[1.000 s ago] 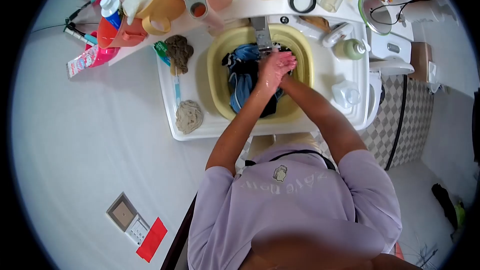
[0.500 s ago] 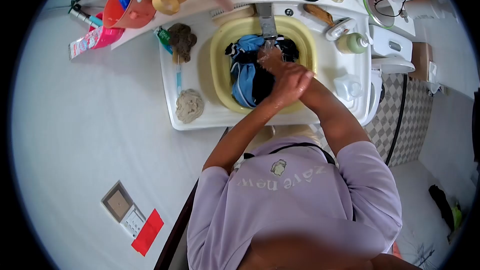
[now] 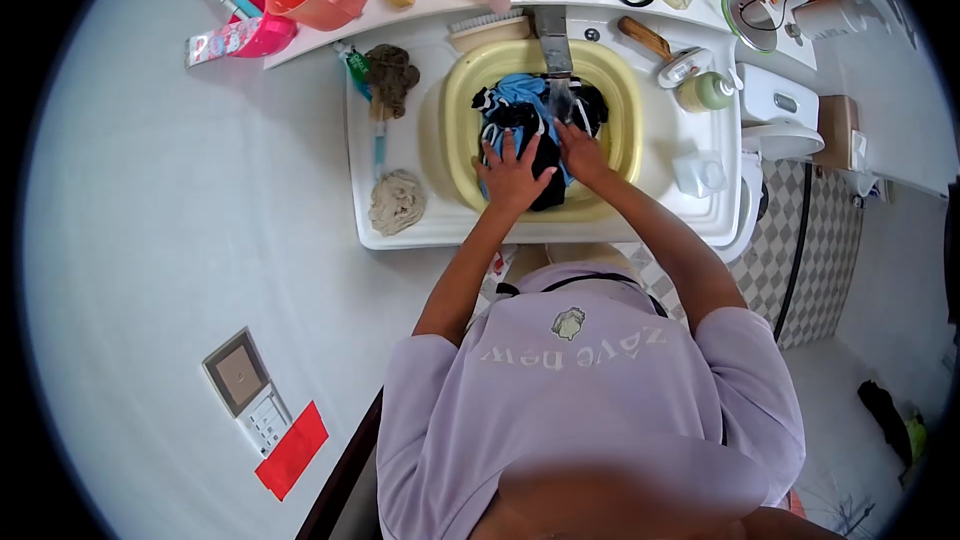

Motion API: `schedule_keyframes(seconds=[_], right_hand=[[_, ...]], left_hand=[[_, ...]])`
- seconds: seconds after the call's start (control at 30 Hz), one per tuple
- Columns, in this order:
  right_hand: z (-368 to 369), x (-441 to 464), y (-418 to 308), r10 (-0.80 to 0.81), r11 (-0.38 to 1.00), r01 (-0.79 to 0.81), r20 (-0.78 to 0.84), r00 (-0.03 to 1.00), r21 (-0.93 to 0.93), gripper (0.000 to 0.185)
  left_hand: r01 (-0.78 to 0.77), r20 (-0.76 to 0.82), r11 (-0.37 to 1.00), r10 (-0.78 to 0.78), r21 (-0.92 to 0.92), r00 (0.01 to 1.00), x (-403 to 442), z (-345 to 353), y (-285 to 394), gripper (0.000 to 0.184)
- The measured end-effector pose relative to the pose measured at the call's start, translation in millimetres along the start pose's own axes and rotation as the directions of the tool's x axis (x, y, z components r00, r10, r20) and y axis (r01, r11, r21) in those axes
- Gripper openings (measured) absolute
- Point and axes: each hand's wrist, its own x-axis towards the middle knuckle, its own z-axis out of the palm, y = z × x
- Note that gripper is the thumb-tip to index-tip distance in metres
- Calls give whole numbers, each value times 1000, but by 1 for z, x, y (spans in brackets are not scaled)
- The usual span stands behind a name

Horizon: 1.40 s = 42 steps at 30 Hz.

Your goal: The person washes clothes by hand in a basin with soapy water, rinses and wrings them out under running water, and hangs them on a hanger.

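A pale yellow basin (image 3: 460, 130) stands in the white sink, with wet blue and black clothes (image 3: 520, 90) bunched inside it. My left hand (image 3: 512, 178) lies palm down on the black cloth, its fingers spread. Beside it, my right hand (image 3: 583, 153) rests against the clothes with its fingers stretched forward; its palm side is hidden. Water runs from the metal faucet (image 3: 553, 40) onto the clothes just ahead of my right fingertips.
Left of the basin lie a brown scrunched item (image 3: 390, 78) and a beige cloth bundle (image 3: 397, 202). A scrub brush (image 3: 490, 32) sits behind it. To the right are a green pump bottle (image 3: 705, 91) and a translucent container (image 3: 699, 174). Cups line the shelf.
My left hand has left my right forearm and come down onto the clothes, fingers spread. My right hand has pulled back from under the stream. The view has shifted slightly.
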Motion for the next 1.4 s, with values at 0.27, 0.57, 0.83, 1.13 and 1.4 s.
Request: schedule_keyframes(seconds=[0.27, 0.57, 0.83, 1.13, 1.4], right_hand=[[-30, -76, -14, -87, 932, 74, -19, 996, -354, 29], [-37, -79, -22, 36, 959, -36, -7, 999, -281, 19], [-35, -85, -19, 55, 965, -78, -97, 994, -249, 18], [-27, -85, -16, 136, 962, -141, -37, 990, -232, 21], [-25, -84, -20, 231, 953, -214, 58, 971, -214, 21]], left_hand=[[12, 41, 995, -8, -94, 999, 1, 10, -14, 71], [-143, -42, 989, 141, -31, 989, 6, 20, -20, 73], [-88, 185, 996, 81, 29, 979, 9, 12, -15, 74], [-176, 113, 973, 161, 146, 981, 14, 26, -23, 71], [-181, 142, 965, 155, 189, 978, 12, 25, -22, 67]])
